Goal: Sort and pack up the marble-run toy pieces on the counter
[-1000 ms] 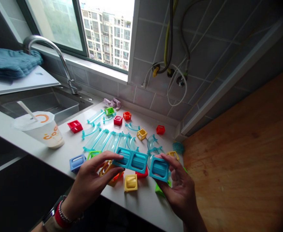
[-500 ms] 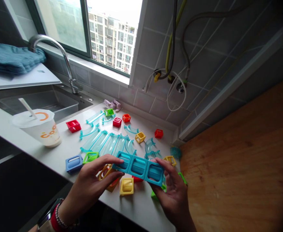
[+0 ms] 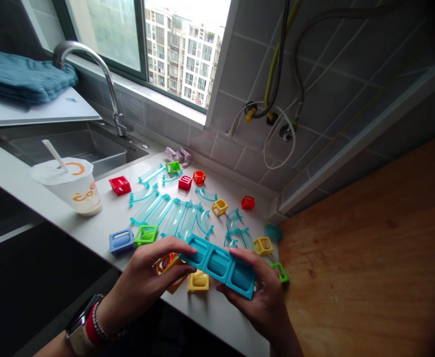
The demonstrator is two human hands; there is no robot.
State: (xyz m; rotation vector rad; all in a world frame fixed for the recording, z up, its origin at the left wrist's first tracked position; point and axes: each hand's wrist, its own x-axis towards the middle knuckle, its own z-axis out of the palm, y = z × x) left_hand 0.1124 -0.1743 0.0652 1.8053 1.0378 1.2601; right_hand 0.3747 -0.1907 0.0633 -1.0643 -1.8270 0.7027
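Note:
A blue toy block strip [image 3: 218, 263], made of three joined open-framed sections, is held above the counter's front edge between both hands. My left hand [image 3: 154, 272] pinches its left end, thumb below and fingers on top. At the right end, my right hand [image 3: 256, 287] is closed with the fingers along the upper side and the thumb underneath. Beneath it are a yellow block [image 3: 198, 281] and, partly hidden by my left hand, another yellow block [image 3: 175, 282] with orange-red inside. A green block [image 3: 146, 235] and a periwinkle block [image 3: 121, 241] lie left of my left hand.
Clear blue track pieces [image 3: 173, 218] spread over the white counter [image 3: 236, 317]. Several red, orange, yellow and green blocks lie around them, including a red block [image 3: 120, 185]. A lidded drink cup [image 3: 72, 188] stands by the sink [image 3: 109, 156]. A wooden board [image 3: 369, 238] borders the right side.
My right hand has shifted its hold inward along the blue strip, and the strip's right end has tilted lower. The whole view has shifted slightly.

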